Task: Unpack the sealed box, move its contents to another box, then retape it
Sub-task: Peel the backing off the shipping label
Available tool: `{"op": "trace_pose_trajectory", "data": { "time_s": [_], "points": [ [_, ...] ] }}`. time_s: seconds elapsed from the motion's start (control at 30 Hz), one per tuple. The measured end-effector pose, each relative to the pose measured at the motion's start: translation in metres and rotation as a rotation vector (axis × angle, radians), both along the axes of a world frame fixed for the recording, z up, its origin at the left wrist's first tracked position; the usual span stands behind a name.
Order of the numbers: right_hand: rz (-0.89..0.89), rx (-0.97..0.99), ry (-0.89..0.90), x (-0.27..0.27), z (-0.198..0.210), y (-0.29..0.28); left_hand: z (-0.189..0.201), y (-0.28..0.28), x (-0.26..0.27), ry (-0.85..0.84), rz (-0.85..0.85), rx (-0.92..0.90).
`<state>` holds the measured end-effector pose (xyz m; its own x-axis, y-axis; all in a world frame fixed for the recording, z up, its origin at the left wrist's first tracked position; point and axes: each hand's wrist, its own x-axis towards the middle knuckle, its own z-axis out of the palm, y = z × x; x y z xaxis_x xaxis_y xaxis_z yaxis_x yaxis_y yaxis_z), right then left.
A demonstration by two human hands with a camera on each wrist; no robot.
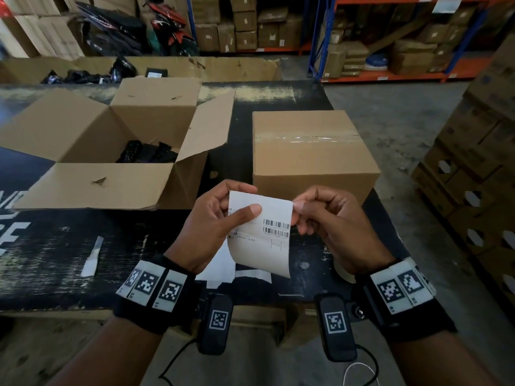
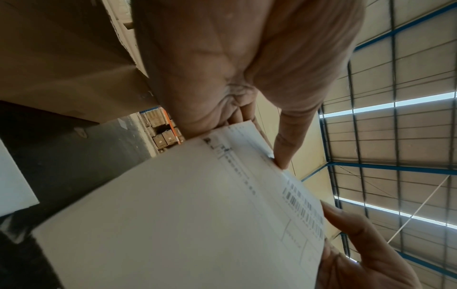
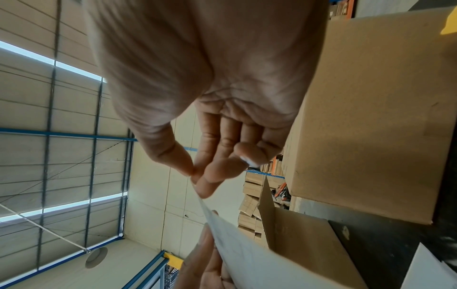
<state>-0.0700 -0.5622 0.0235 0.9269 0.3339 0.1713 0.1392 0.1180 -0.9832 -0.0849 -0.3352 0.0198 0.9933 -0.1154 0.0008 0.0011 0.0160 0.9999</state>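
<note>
Both hands are up close over the near edge of the counter (image 1: 69, 263), sharing one white shipping label (image 1: 267, 232) with barcodes printed on it. Left hand (image 1: 214, 227) has it pinched on the left side — thumb on the printed face, fingers behind. Right hand (image 1: 331, 227) pinches the top right corner between thumb and fingertip, other fingers loosely curled; the right wrist view shows that pinch clearly. So each grip is closed on the label, and the lower end of it curls free below the hands.

Past the hands on the right sits the sealed box (image 1: 312, 151), flaps shut with a strip of clear tape across the top. To the left of it, with a gap between — the open box (image 1: 111, 151), all four flaps splayed out and some dark packaged items (image 1: 147, 154) lying in the bottom.

Also on the counter: a narrow white strip (image 1: 93, 256) to the left of the hands, and a bit of white paper (image 1: 223, 274) lying under the label. Shelving with stacked cartons (image 1: 239, 26) runs along the back.
</note>
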Motion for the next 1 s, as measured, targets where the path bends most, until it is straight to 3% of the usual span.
{"op": "trace_pose_trajectory", "data": {
  "time_s": [1.0],
  "points": [
    [0.006,0.15,0.102,0.002,0.002,0.01,0.001,-0.011,0.008,0.02,-0.06,-0.098]
  ]
}}
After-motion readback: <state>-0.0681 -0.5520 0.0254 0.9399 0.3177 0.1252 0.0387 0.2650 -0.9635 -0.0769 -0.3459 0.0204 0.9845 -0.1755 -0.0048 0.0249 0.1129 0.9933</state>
